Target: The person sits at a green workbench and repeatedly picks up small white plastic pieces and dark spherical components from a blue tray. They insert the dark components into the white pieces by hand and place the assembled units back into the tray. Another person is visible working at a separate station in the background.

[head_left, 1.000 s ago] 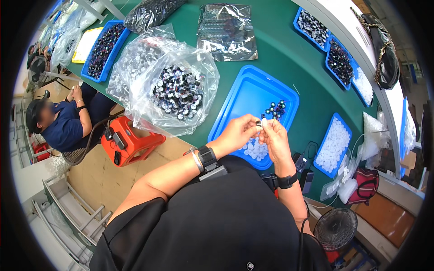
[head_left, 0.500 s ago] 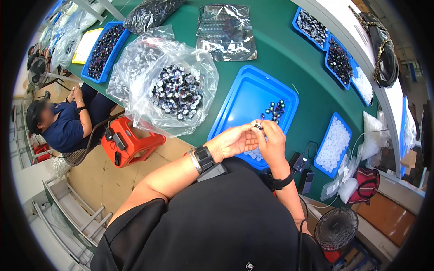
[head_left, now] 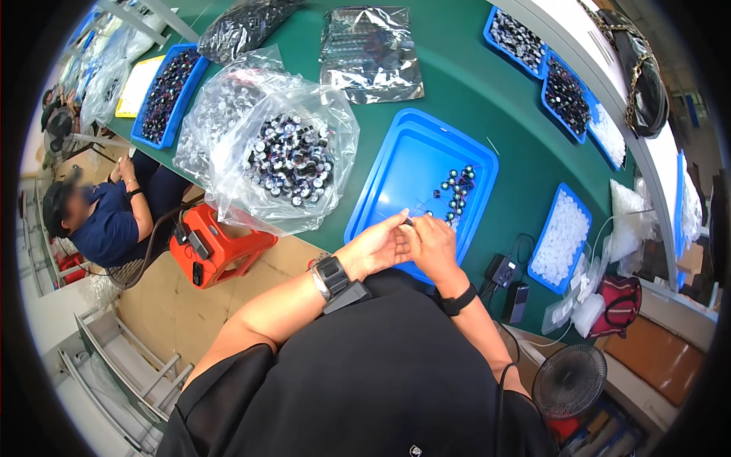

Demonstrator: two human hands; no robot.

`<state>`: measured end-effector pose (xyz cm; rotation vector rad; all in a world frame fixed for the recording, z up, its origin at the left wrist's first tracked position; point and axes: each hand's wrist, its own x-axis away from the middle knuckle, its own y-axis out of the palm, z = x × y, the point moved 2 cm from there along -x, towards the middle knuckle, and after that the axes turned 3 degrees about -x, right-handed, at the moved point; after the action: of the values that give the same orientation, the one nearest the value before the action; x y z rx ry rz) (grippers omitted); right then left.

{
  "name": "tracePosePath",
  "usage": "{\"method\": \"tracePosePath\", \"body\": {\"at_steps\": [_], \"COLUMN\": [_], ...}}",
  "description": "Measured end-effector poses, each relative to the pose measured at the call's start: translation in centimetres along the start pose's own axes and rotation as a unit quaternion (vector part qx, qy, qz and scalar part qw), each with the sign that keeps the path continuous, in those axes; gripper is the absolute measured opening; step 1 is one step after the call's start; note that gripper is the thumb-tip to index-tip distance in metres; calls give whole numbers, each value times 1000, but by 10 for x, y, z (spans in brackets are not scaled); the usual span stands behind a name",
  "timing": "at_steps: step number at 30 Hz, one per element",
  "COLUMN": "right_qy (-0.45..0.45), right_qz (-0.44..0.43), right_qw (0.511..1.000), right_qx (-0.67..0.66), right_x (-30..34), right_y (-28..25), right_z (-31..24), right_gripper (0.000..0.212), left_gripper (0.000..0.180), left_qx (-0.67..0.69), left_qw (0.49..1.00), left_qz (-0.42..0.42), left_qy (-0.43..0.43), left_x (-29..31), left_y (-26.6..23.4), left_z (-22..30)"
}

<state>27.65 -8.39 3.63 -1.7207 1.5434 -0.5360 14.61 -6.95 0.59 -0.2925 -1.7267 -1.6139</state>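
Observation:
My left hand [head_left: 376, 248] and my right hand [head_left: 436, 249] meet over the near edge of a blue tray [head_left: 396, 164]. Between their fingertips is a small dark part [head_left: 409, 222], mostly covered by the fingers, so its exact kind is unclear. Both hands are closed in a pinch around it. Inside the tray, just beyond my right hand, lie several small shiny dark round pieces [head_left: 458, 192] with thin wires or leads. Some whitish pieces show partly behind my right fingers.
Left of the tray sits a clear plastic bag [head_left: 335, 179] of round black-and-clear parts. A blue tray of white pieces [head_left: 560, 238] is at right. More filled trays [head_left: 565, 97] line the far right. A red stool [head_left: 221, 247] and a seated co-worker [head_left: 122, 217] are at left.
Both hands have shifted slightly left and closer to me, with the small part between them. My right hand has turned so its back covers more of the part.

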Motion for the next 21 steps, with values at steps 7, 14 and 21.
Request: {"method": "tracePosePath", "body": {"at_steps": [7, 14, 21], "right_qy": [161, 228, 179], "right_qz": [-80, -19, -12], "right_qw": [977, 968, 974], "right_qx": [-118, 98, 140], "right_x": [9, -12, -9], "right_y": [28, 24, 32], "right_z": [39, 127, 152], "right_gripper": [27, 28, 27], "left_gripper": [35, 28, 26], "left_qx": [240, -60, -675], "left_qw": [959, 934, 703], "left_qz": [-25, 179, 148], "left_qy": [149, 305, 165], "left_x": [-4, 34, -74], "left_y": [-88, -62, -32], "left_z": [40, 104, 13]}}
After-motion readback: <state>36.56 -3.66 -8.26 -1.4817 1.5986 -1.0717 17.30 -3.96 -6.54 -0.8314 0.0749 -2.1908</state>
